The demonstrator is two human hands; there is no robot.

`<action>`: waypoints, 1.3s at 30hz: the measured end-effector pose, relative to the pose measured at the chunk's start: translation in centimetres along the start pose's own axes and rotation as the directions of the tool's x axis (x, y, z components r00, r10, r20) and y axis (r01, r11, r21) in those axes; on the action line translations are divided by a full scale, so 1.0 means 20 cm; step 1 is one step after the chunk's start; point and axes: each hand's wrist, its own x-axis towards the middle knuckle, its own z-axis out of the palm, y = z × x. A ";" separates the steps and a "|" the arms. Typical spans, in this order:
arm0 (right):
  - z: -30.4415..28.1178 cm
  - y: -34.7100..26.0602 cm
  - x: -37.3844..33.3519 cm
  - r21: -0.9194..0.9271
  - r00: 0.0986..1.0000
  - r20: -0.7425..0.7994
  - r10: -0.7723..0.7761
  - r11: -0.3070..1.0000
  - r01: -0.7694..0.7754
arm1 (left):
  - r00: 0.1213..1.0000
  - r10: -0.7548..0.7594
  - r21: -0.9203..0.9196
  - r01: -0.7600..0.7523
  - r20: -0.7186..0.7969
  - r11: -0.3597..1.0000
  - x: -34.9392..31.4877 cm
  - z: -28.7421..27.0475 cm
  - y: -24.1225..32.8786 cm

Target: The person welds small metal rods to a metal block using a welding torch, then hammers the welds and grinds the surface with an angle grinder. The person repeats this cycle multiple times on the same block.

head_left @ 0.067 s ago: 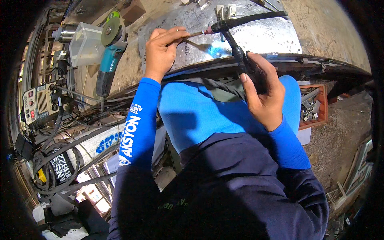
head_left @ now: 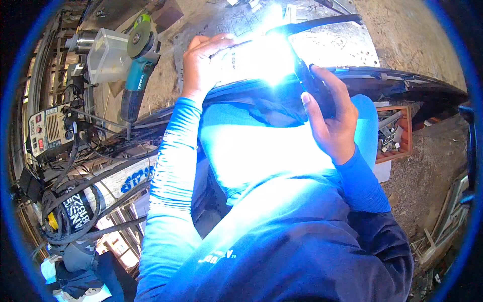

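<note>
Two hands are up at twelve o'clock around one white-blue arc glare (head_left: 271,50) that washes out the spot where they meet. The right hand (head_left: 329,113), at about one o'clock, is closed around one black welding torch (head_left: 308,80), thumb up along its near side; the torch head disappears into the glare and one black hose (head_left: 322,22) runs from it toward the upper right. The left hand (head_left: 204,63), at eleven o'clock, is curled with the fingers pinched toward the glare; whatever it grips there is lost in the light, so I cannot tell what it holds. Both forearms wear bright blue sleeves.

Beneath the glare lies one grey metal sheet (head_left: 342,48), scribbled with marks, resting on the ground.

At ten o'clock one teal angle grinder (head_left: 137,60) lies with its disc up, touching one clear plastic tub (head_left: 106,55) to its left. At nine o'clock stands one welding machine (head_left: 48,131), with black cables (head_left: 68,211) coiled below it toward eight o'clock. At three o'clock one orange crate (head_left: 400,133) holds metal bits too small to count
</note>
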 end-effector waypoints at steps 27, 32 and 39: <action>-0.09 -0.04 0.04 0.409 0.887 0.083 0.454 0.796 -0.445 | 0.984 0.119 0.079 -0.109 -0.135 0.991 0.00 0.01 0.05; -0.18 0.01 0.04 0.390 0.893 0.020 0.450 0.819 -0.421 | 0.966 0.181 0.143 -0.156 -0.184 0.977 0.00 0.05 0.06; -0.53 0.07 0.17 0.340 0.784 -0.316 0.534 0.835 -0.432 | 0.979 0.070 0.238 -0.023 -0.190 0.971 -0.05 0.00 0.02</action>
